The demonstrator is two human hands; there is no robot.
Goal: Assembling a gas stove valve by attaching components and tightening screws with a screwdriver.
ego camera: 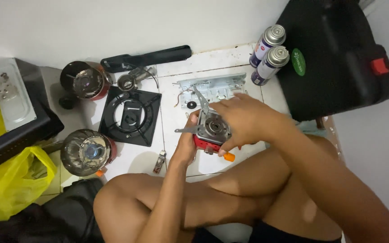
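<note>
I hold a small camping stove burner [212, 128] over the white tiled floor, just above my crossed legs. It has a metal top with folding pot-support arms, a red base and an orange knob [228, 156]. My left hand [186, 145] grips its left side from below. My right hand [244, 119] covers its right side, fingers wrapped around the body. A flat metal plate part [212, 87] lies on the floor just beyond the burner.
A black square burner plate [131, 116] lies left of the burner. Two round stove heads [85, 81] [88, 152] sit further left. Two gas canisters [269, 54] stand beside a black case [338, 54]. A yellow plastic bag [10, 184] and a small lighter [159, 161] lie nearby.
</note>
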